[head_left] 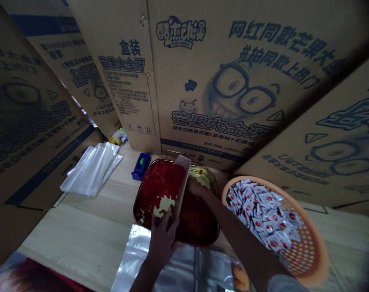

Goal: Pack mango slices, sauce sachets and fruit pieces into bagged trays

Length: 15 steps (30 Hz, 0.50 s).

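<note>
Left of the red-rimmed metal tray [135, 207], clear plastic bags [91, 170] lie flat, and a blue tape dispenser [140, 167] sits by its far rim. Over the tray, an open left hand [163, 237] and a right hand [196, 187], its grip hidden, flank an upright cardboard strip [181, 182], apparently bracing it among red pieces [158, 182]. Right of the tray, an orange basket [321, 251] holds sachets [257, 211].

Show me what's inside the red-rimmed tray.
The red-rimmed tray holds loose red pieces with a pale patch among them, and a gold-coloured surface at the far corner. A cardboard strip stands in it; the left hand and right hand cover what lies beneath them.
</note>
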### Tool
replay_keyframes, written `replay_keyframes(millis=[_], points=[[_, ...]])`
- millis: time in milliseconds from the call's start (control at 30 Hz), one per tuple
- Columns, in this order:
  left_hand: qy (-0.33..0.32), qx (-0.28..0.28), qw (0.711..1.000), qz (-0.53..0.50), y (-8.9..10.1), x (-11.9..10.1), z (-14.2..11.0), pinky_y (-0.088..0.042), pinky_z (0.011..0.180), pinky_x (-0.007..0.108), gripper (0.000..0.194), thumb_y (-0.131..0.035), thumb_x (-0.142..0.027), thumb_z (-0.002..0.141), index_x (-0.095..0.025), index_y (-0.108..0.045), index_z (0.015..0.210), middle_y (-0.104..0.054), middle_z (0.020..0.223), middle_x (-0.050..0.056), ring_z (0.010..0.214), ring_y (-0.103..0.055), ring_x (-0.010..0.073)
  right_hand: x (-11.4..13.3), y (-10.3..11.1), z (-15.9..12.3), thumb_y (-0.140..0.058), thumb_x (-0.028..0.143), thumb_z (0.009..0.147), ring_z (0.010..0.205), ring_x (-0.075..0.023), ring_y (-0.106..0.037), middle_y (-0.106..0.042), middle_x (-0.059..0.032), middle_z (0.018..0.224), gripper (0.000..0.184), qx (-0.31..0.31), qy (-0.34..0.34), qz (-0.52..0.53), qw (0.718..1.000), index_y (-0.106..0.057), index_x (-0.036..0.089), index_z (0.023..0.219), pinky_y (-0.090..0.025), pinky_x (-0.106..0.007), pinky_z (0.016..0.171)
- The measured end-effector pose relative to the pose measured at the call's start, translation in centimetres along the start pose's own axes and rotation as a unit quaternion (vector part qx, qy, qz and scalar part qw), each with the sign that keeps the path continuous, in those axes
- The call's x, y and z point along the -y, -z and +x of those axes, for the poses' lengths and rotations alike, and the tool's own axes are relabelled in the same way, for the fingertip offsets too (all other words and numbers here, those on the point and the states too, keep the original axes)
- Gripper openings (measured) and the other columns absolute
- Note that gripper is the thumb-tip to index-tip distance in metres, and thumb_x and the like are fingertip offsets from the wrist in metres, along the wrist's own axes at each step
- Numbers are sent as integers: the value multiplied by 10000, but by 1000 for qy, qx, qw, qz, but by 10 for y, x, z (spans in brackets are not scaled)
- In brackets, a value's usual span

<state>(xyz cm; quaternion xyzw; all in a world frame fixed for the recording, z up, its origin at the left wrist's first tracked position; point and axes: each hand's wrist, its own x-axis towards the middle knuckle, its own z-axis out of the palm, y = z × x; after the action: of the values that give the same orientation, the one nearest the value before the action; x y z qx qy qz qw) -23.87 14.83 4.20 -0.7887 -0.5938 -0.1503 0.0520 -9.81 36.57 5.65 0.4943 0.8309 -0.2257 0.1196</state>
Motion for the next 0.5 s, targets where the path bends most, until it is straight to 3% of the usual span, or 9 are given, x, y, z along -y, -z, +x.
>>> replay_keyframes(millis=[200,333,400,500], points=[[-19,-11,1000,2,-4,2,-2,-120,1029,519,632,-358,-593,803,-208,-433,1299,-365,1388,191,1224,-397,296,25,-16,-72,-338,52,801,1026,-220,-498,-558,-143,1088,356,4,48,8,999,-597,124,1035,-399,-316,831],[-23,-8,999,28,-4,2,-1,-120,1027,510,665,-349,-609,798,-204,-399,1323,-350,1395,201,1244,-373,281,43,-18,-123,-340,70,799,998,-187,-539,-566,-96,1141,411,-2,71,28,997,-573,196,1114,-407,-275,824],[-31,-13,999,40,-4,2,-1,-101,1028,516,680,-343,-617,795,-201,-387,1330,-354,1389,214,1268,-340,270,45,-10,-130,-341,75,808,950,-170,-571,-602,-60,1101,420,-23,42,22,999,-574,243,1114,-423,-255,787],[-33,-23,998,42,-4,2,-1,-85,1031,523,674,-343,-619,795,-200,-405,1319,-378,1373,216,1278,-324,270,32,15,-102,-322,63,834,927,-168,-586,-618,-92,1063,392,-67,-48,-26,996,-580,201,1096,-433,-247,765]])
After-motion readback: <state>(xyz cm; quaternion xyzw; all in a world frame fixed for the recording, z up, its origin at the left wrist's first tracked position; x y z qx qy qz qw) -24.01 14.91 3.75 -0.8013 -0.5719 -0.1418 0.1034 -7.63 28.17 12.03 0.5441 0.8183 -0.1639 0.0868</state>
